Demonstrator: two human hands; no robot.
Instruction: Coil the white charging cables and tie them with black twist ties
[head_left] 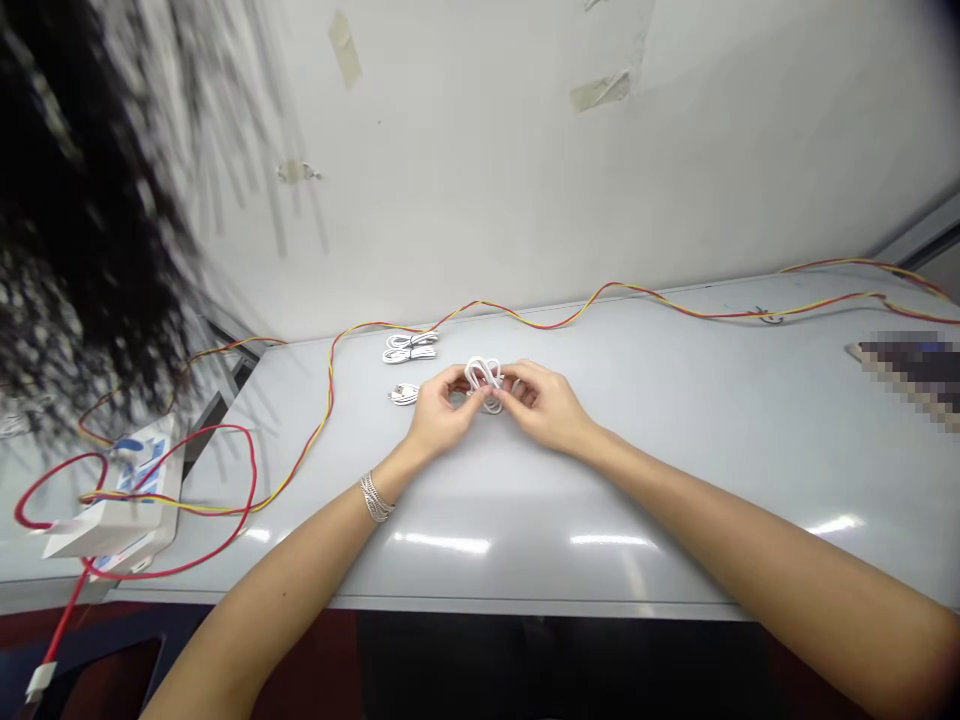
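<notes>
Between my two hands, just above the grey table, is a white cable [484, 372] gathered into loops. My left hand [442, 408] pinches it from the left with thumb and fingers. From the right, my right hand [546, 405] grips the same bundle, and the thumbs nearly meet at its middle. Part of the cable is hidden behind my fingers. Just left of my left hand lies a coiled white USB cable [406, 394] with its metal plug showing. Behind that one rests another white cable bundle [410, 347], bound with a dark tie.
A red and yellow twisted wire [551, 326] runs along the table's back, by the white wall [480, 180]. At left sits a white power strip [154, 500] with a looping red cord [253, 470]. A blurred flat object [911, 365] lies at right. Dark hair [82, 200] covers the upper left.
</notes>
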